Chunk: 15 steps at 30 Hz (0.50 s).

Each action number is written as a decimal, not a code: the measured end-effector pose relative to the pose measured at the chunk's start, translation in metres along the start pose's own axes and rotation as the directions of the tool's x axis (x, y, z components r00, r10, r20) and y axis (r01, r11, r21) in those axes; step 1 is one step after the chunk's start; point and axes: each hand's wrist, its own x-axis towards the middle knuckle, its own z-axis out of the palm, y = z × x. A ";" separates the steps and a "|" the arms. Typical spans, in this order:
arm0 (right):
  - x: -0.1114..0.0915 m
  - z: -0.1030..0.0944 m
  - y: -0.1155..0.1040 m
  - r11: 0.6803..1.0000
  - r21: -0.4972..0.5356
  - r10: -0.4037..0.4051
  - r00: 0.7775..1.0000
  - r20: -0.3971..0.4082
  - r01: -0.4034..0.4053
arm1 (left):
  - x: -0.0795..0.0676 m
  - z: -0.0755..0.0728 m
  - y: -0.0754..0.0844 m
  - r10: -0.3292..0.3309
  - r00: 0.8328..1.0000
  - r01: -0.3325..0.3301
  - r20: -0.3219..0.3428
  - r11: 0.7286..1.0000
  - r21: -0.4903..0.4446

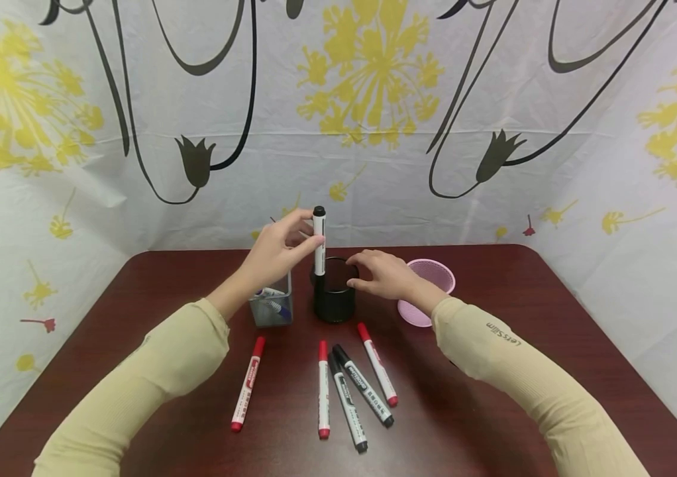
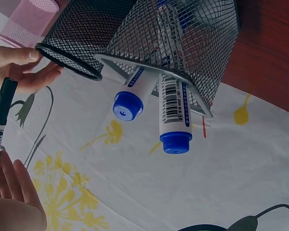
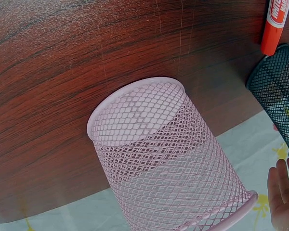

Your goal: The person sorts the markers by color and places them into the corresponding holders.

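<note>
My left hand (image 1: 283, 246) pinches an upright whiteboard marker (image 1: 319, 242) between thumb and fingers. Its dark-capped end points down at the round black mesh pen holder (image 1: 335, 306); whether the tip is inside the rim I cannot tell. Thumb and fingers of my right hand (image 1: 387, 274) are curved about that holder's right rim. Just left of it stands a square grey mesh pen holder (image 1: 273, 315), containing blue-capped markers (image 2: 176, 115). Beyond my right wrist is a pink mesh pen holder (image 3: 168, 163).
In front lie three red-capped markers, one at left (image 1: 248, 387), one in the middle (image 1: 323, 391) and one at right (image 1: 379, 368). Two black-capped markers (image 1: 348, 405) lie between the latter two. A patterned cloth (image 1: 338, 165) hangs behind the dark red table (image 1: 171, 424).
</note>
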 end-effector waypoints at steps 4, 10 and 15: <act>0.000 0.000 0.000 1.000 0.003 0.001 1.000 -0.002 -0.001 | 0.005 -0.001 0.004 -0.039 0.999 0.039 0.008 0.999 -0.010; 0.000 0.000 0.000 1.000 0.005 -0.003 1.000 -0.001 0.003 | 0.012 -0.003 0.021 -0.046 0.999 0.046 -0.013 0.999 0.005; 0.000 0.001 0.000 1.000 0.006 -0.005 1.000 0.001 0.005 | 0.021 0.001 -0.004 -0.064 0.998 0.064 -0.020 0.997 0.031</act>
